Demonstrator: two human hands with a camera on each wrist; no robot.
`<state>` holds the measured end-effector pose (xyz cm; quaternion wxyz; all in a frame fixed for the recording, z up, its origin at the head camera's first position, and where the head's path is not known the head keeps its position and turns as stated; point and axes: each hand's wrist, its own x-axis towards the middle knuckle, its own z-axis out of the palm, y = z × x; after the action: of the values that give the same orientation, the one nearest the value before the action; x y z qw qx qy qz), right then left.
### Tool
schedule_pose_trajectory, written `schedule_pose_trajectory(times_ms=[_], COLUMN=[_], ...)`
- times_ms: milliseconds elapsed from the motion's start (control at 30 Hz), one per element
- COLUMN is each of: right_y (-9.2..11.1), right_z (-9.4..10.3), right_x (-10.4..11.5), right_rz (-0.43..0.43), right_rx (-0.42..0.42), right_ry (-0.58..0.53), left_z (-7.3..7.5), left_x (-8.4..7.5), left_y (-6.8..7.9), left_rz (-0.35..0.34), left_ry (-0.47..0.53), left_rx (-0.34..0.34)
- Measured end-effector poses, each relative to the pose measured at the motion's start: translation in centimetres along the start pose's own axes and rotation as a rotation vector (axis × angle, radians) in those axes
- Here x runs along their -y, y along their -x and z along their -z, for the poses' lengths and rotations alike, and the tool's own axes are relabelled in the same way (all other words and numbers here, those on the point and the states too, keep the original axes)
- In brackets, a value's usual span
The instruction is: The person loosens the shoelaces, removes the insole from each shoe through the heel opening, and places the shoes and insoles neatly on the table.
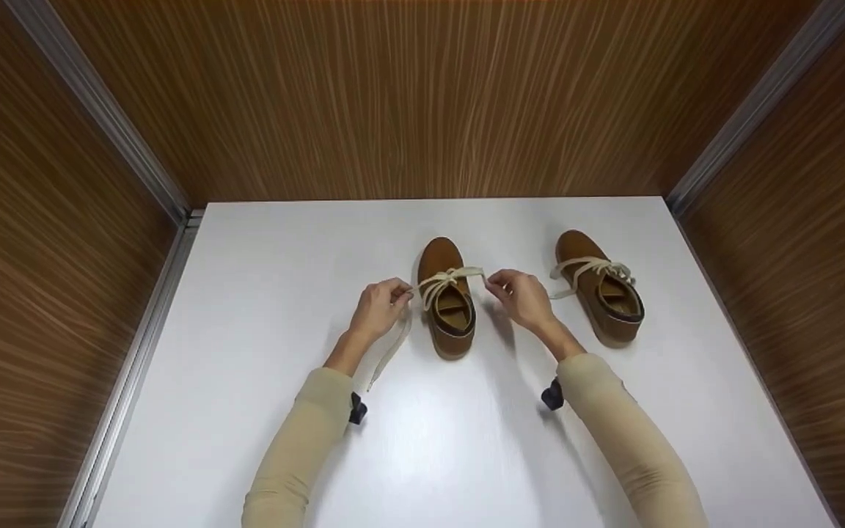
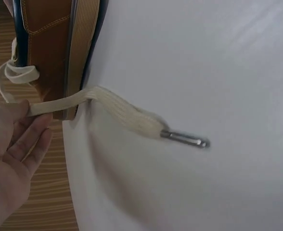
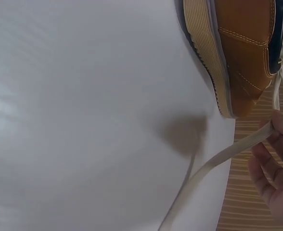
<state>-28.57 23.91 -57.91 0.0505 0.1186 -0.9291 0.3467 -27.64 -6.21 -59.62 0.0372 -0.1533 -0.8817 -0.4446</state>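
A brown shoe (image 1: 441,257) with cream laces stands in the middle of the white table, toe pointing away. Over its tongue the shoelace (image 1: 450,277) is crossed in a loose knot with loops. My left hand (image 1: 381,306) pinches one length of this shoelace just left of the shoe. Past those fingers its tail hangs down to a metal tip (image 2: 185,138). On the opposite side my right hand (image 1: 524,297) pinches the other length between thumb and forefinger, and its tail (image 3: 218,156) trails down toward the tabletop.
Another brown shoe (image 1: 585,308), its cream laces loose over the side, stands right of my right hand. Wood-grain panels (image 1: 430,103) rise behind and on both sides of the white table (image 1: 276,249). Dark wrist cameras (image 1: 552,394) sit under both sleeves.
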Motion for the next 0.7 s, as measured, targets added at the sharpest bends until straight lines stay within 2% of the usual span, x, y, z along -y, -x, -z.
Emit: schedule_pose_trajectory(times_ms=[300,700], right_y=[0.6,2.0], right_z=[1.6,2.8], right_x=[0.1,-0.5], right_rz=[0.108,0.154], right_rx=[-0.027,-0.048], right_ry=[0.109,0.173], left_z=[1.0,1.7], left_x=[0.2,0.7], left_y=[0.3,1.2], left_rz=[-0.009,-0.019], left_ry=[-0.025,-0.035], left_rx=[-0.024,-0.025])
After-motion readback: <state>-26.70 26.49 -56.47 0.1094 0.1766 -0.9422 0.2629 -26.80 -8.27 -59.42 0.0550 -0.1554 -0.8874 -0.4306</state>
